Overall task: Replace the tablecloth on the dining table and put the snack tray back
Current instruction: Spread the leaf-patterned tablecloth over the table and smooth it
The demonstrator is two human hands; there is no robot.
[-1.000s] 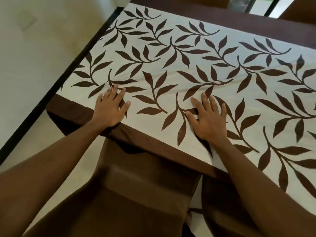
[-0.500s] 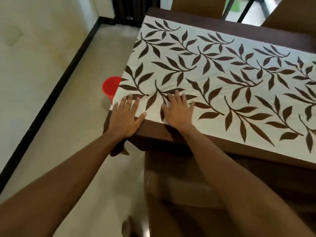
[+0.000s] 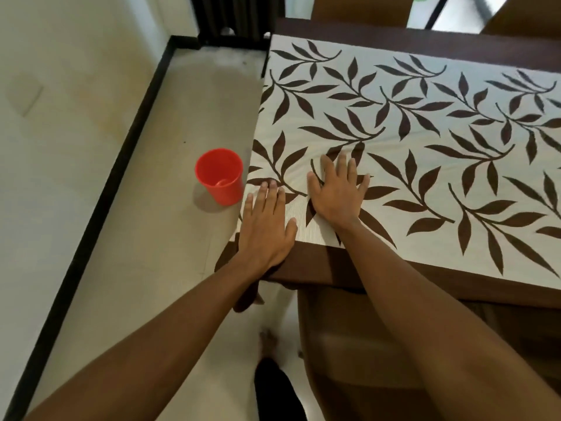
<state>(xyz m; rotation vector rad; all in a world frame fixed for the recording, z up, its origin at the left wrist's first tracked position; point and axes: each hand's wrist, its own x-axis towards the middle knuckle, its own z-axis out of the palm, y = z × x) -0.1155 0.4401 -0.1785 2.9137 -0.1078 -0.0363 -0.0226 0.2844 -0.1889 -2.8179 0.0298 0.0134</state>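
Note:
A cream tablecloth with dark brown leaf sprays and a brown border lies spread over the dining table. My left hand rests flat, fingers apart, on the cloth's near left corner at the table edge. My right hand lies flat on the cloth just to its right, fingers spread. Neither hand holds anything. No snack tray is in view.
A red plastic cup-shaped bin stands on the floor left of the table corner. A brown chair is tucked under the near edge, beneath my right arm. More chairs stand at the far side. A black skirting lines the wall at left.
Both hands have slid left along the near edge to the table's left corner, coming closer together. The view swung left, bringing the red bin and floor into sight.

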